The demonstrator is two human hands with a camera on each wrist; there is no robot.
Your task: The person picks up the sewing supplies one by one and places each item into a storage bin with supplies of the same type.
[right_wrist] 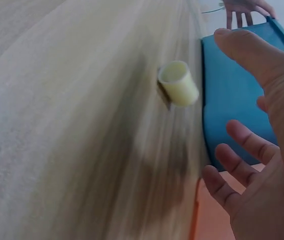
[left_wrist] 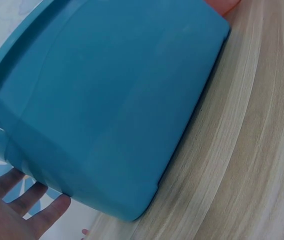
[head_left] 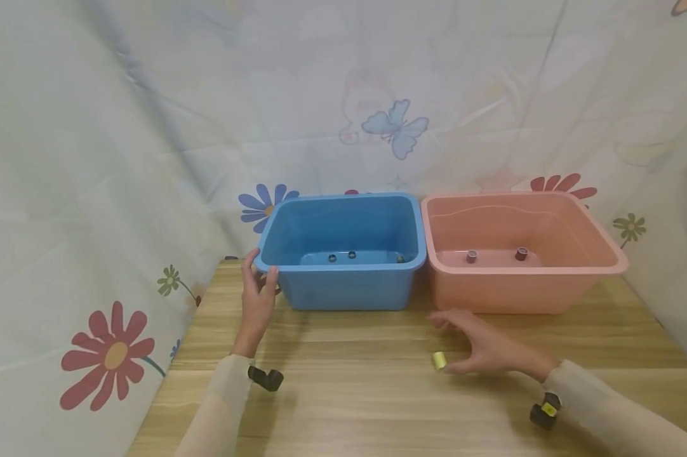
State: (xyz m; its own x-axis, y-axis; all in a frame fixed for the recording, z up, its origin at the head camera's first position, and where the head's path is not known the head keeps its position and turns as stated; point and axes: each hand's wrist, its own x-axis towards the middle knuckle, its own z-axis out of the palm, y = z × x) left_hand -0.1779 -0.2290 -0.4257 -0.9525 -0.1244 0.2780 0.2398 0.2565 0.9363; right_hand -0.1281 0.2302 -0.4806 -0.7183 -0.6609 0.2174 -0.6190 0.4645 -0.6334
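Note:
My left hand (head_left: 258, 304) grips the front left corner of the blue bin (head_left: 343, 289), thumb on the front side and fingers along the end wall under the rim. In the left wrist view those fingers (left_wrist: 29, 200) lie against the outside wall. Over the tabletop, in front of the pink bin (head_left: 503, 295), my right hand (head_left: 489, 346) is spread with nothing in its grasp. A short pale yellow hollow tube (right_wrist: 179, 85) is close by its thumb; the head view shows the tube (head_left: 439, 362) just left of the thumb tip.
Both bins stand side by side on the wooden table (head_left: 349, 393), backed by a patterned white curtain (head_left: 298, 95). Several small ring-like pieces (head_left: 352, 254) lie inside the blue bin. Two dark short tubes (head_left: 522, 254) lie inside the pink one.

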